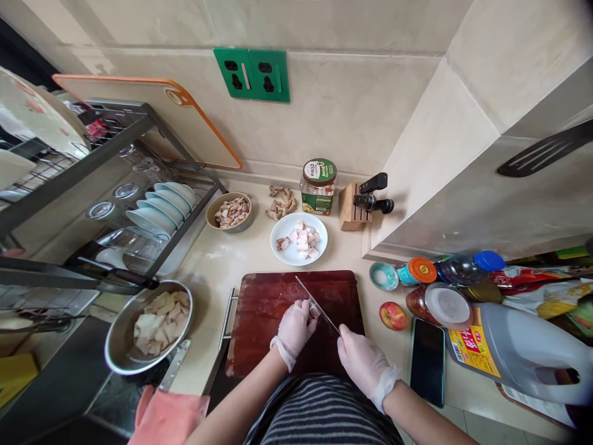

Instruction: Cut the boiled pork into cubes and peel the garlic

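My right hand (364, 358), in a clear glove, is closed round the handle of a kitchen knife (309, 295). The blade points forward and left over a dark red-brown cutting board (259, 327). On the board, my gloved left hand (294, 327) has its fingers curled on a small piece of meat (314, 313), right beside the blade; the fingers partly hide it. Beyond the board stands a white plate (296, 258) with pale diced chunks (306, 240) and a few darker bits at its left side.
Behind the plate are ginger (281, 203), a lidded jar (319, 185) and a knife block (352, 207). A bowl of garlic cloves (231, 212), a metal bowl (111, 346) and a dish rack (139, 123) stand left. An apple (393, 316), phone (427, 361) and large jug (523, 352) lie right.
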The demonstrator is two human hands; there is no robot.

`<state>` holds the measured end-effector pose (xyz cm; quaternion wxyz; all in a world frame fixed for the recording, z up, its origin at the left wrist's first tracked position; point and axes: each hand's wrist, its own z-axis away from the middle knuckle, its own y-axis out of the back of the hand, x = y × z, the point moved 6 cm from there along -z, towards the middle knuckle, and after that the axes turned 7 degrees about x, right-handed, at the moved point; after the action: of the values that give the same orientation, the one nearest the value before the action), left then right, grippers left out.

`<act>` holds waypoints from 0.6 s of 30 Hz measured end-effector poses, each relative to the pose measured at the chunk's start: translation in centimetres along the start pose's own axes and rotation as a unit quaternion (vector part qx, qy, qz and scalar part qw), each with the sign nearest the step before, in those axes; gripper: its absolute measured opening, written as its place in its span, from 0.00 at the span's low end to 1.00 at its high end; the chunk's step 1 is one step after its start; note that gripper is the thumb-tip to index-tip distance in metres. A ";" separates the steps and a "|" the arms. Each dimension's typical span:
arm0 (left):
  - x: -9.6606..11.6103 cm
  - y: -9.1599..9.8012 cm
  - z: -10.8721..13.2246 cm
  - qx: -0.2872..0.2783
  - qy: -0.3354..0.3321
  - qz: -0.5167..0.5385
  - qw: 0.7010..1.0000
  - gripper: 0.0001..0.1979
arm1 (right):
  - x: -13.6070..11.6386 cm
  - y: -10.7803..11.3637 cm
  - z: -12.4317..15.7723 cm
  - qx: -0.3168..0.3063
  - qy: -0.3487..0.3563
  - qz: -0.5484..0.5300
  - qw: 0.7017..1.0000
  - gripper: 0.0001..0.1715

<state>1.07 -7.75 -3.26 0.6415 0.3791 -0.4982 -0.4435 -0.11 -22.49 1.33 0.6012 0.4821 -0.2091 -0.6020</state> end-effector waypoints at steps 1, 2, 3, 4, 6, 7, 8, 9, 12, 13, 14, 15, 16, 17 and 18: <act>0.1 0.0 0.0 -0.006 -0.001 0.001 1.000 0.08 | -0.1 0.1 -0.2 -0.004 0.001 0.006 1.000 0.18; 0.1 0.0 -0.1 -0.012 -0.002 0.003 1.000 0.07 | -0.2 0.1 -0.5 -0.008 0.003 0.014 1.000 0.17; 0.1 0.0 -0.1 -0.016 -0.003 0.003 1.000 0.07 | -0.3 0.2 -0.8 -0.012 0.007 0.022 1.000 0.17; 0.1 0.0 -0.1 -0.018 -0.004 0.003 1.000 0.08 | -0.4 0.2 -1.1 -0.014 0.011 0.028 0.999 0.17; 0.1 -0.2 -0.2 -0.016 -0.007 0.000 1.000 0.09 | -0.7 0.1 -2.0 -0.016 0.019 0.031 0.999 0.17; 0.1 -0.2 -0.2 -0.014 -0.008 -0.001 1.000 0.09 | -1.0 0.0 -2.5 -0.017 0.021 0.028 0.999 0.17; 0.1 -0.3 -0.2 -0.013 -0.008 -0.003 1.000 0.10 | -1.2 -0.2 -2.9 -0.017 0.022 0.024 0.999 0.16; 0.1 -0.4 -0.2 -0.015 -0.008 -0.002 1.000 0.11 | -1.5 -0.4 -3.4 -0.015 0.022 0.022 0.999 0.16; 0.0 -0.4 -0.1 -0.028 0.004 0.007 1.000 0.10 | -2.3 -1.0 -4.4 0.004 0.031 0.024 0.999 0.16; -0.1 -0.4 -0.1 -0.030 0.009 0.015 0.999 0.10 | -2.6 -1.3 -4.4 0.014 0.034 0.029 0.999 0.16; -0.1 -0.4 0.0 -0.029 0.012 0.026 0.999 0.10 | -2.7 -1.6 -4.3 0.025 0.036 0.035 0.998 0.16; -0.2 -0.3 0.1 -0.024 0.013 0.042 0.999 0.11 | -2.8 -1.8 -4.0 0.039 0.038 0.043 0.998 0.16; -0.3 -0.1 0.2 -0.016 0.013 0.060 0.998 0.12 | -2.8 -2.1 -3.6 0.055 0.040 0.050 0.996 0.16; -0.4 0.0 0.3 -0.005 0.013 0.080 0.997 0.13 | -2.8 -2.3 -3.2 0.074 0.041 0.054 0.995 0.16; -0.5 0.1 0.4 0.005 0.013 0.098 0.995 0.14 | -2.7 -2.5 -2.7 0.096 0.044 0.052 0.993 0.16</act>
<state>0.62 -7.31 -3.19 0.6864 0.3369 -0.5270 -0.3710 0.32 -18.63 -1.06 0.5913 0.5521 -0.2641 -0.5252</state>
